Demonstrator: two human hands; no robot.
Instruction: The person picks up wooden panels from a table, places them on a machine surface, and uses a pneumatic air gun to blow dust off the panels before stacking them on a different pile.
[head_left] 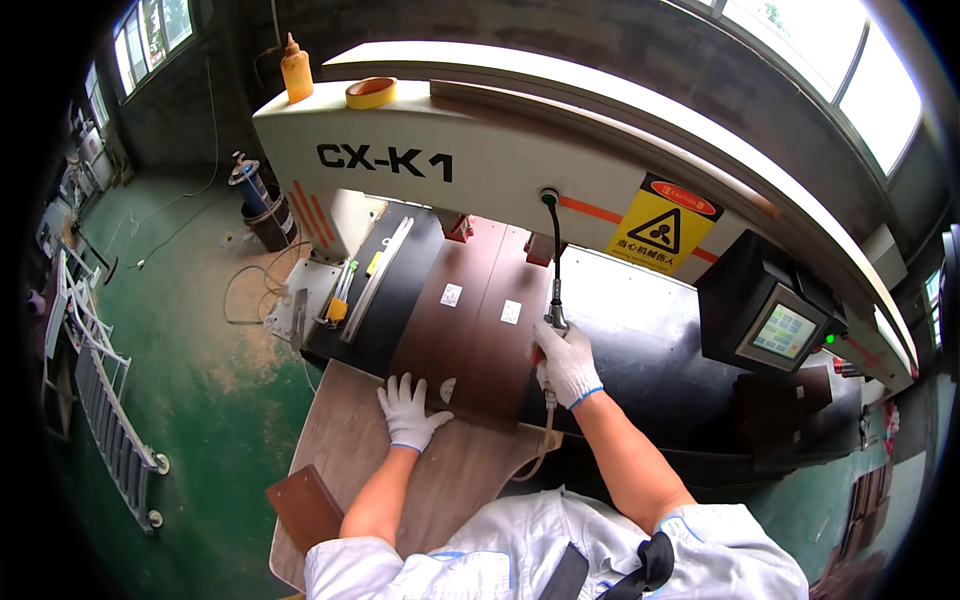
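Note:
My left hand [408, 412], in a white glove, lies flat with fingers spread at the near left corner of a dark brown panel [462, 340]. Its palm is over the wood-grain board [345, 425]. The panel lies lengthwise under the machine beam, a seam along it and small white labels on top. My right hand [568, 366], also gloved, is closed round what looks like an air blow gun [557, 314], above the panel's right edge. A beige hose [546, 440] hangs below that fist. From the tool a thin black line reaches up to the beam; whether it joins there I cannot tell.
A white machine beam [480, 150] spans the far side, bearing an orange bottle [296, 70] and a yellow tape roll [371, 93]. At right hangs a control screen [782, 330]. A brown offcut [306, 507] lies left; metal steps [115, 420] stand on the green floor.

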